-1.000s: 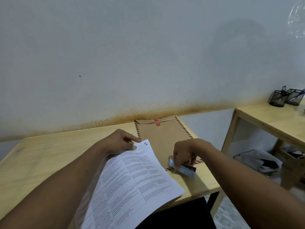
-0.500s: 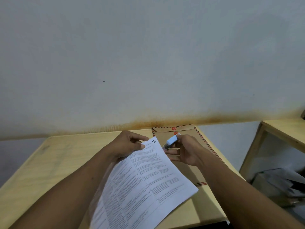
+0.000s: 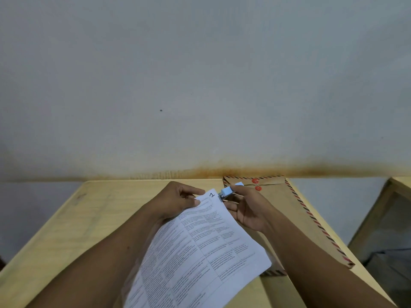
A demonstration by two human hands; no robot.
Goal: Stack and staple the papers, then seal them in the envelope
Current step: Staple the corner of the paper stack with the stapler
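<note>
A pale wall with a rusty stain along its foot fills most of the view, and below it a light wooden table carries the work. On the table's right side lies the brown envelope, flat, its red string buttons at the far end and its striped border running toward the near edge; it sits there, by my reading, so it is within reach once the sheets are joined. Over its left part the papers are held up off the table, tilted, the corner marked "1" pointing away from the person. The left hand pinches that far edge between thumb and fingers, probably to keep the sheets squared and steady. The right hand is closed around a small light-blue stapler, whose mouth sits right at the top corner of the stack, the likely spot for the staple. Whether the corner is already between the stapler's jaws is hard to tell, as it is small and partly covered by fingers. How many sheets there are cannot be seen, and the stack's near end is cut off by the frame.
</note>
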